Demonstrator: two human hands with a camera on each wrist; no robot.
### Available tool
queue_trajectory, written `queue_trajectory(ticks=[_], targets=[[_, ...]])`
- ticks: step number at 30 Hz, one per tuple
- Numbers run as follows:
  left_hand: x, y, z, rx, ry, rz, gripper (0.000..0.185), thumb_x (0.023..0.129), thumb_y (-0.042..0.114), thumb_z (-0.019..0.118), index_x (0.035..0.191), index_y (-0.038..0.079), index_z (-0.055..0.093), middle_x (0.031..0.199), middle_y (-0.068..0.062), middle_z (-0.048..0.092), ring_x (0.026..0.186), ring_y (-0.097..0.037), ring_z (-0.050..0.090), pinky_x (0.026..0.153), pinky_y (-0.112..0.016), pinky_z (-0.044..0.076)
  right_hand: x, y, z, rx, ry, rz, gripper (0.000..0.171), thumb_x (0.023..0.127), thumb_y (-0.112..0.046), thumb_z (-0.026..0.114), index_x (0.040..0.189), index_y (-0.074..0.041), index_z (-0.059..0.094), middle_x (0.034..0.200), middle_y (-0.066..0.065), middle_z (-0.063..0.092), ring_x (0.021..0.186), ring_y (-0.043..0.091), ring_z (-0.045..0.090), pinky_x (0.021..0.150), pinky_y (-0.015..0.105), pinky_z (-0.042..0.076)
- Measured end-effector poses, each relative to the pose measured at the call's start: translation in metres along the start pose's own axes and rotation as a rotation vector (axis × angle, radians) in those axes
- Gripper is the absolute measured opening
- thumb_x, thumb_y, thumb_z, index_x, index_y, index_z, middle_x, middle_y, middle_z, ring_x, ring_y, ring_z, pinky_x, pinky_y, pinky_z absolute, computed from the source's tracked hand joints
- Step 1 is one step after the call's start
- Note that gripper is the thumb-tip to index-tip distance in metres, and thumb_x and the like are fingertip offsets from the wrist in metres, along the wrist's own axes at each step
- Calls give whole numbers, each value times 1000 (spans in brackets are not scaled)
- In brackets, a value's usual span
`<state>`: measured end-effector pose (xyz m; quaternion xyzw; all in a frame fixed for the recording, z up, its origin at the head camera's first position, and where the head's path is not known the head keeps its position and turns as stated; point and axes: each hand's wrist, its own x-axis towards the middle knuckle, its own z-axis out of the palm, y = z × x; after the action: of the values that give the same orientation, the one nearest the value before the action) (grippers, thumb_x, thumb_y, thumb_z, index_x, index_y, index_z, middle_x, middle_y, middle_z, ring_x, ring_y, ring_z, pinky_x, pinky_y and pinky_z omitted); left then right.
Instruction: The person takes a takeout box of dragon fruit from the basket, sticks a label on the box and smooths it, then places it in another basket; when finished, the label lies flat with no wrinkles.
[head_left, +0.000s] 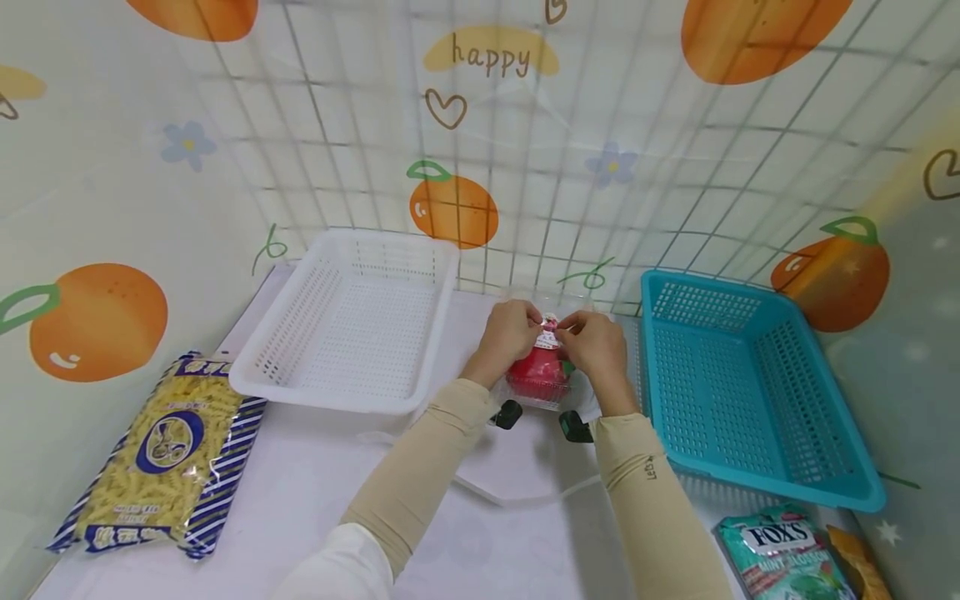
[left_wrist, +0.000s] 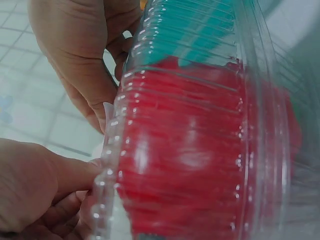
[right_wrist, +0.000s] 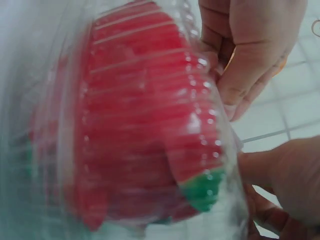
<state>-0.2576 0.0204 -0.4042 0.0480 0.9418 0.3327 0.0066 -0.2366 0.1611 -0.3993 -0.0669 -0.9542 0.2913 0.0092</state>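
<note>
Head view — hands (head_left: 555,337) pinch container (head_left: 538,379).

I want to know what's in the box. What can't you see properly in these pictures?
- Red thing, head view: too small, hands cover its top; wrist views show it only blurred through the ridged clear box.
- Label on the box: too small to read.
- Candy bag, head view: cut off by the bottom edge.
- Left hand and right hand: fingers pinch the box's edge; what they do there is hidden.

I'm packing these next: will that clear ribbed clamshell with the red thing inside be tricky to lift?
The clear clamshell probably flexes: its ribbed walls look thin. Its glossy plastic may slip. Both hands, left hand and right hand, pinch its top edge, which suggests it is light.
</note>
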Motion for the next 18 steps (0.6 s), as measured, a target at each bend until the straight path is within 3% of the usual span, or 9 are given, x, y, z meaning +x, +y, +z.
queue_trajectory(ticks=[7, 12, 18], targets=[[4, -4, 1, 57, -74, 96, 26, 100, 14, 61, 120, 13, 77, 111, -6, 77, 106, -23, 68, 92, -33, 56, 1, 0, 1, -45, -78, -40, 33, 99, -32, 62, 127, -16, 73, 107, 13, 75, 84, 27, 65, 61, 30, 48], [6, -6, -3, 75, -171, 150, 32, 100, 14, 62, 130, 10, 71, 112, -10, 75, 102, -23, 67, 90, -33, 56, 2, 2, -1, -64, -130, -102, 39, 100, -32, 61, 134, -16, 69, 103, 13, 74, 83, 26, 62, 59, 28, 44], [6, -8, -8, 72, -276, 153, 39, 100, 16, 62, 139, 11, 65, 120, -12, 68, 105, -22, 62, 90, -32, 55, 1, 7, -8, -11, -227, -133, 46, 100, -32, 63, 142, -12, 62, 121, 18, 69, 87, 26, 67, 66, 28, 52]])
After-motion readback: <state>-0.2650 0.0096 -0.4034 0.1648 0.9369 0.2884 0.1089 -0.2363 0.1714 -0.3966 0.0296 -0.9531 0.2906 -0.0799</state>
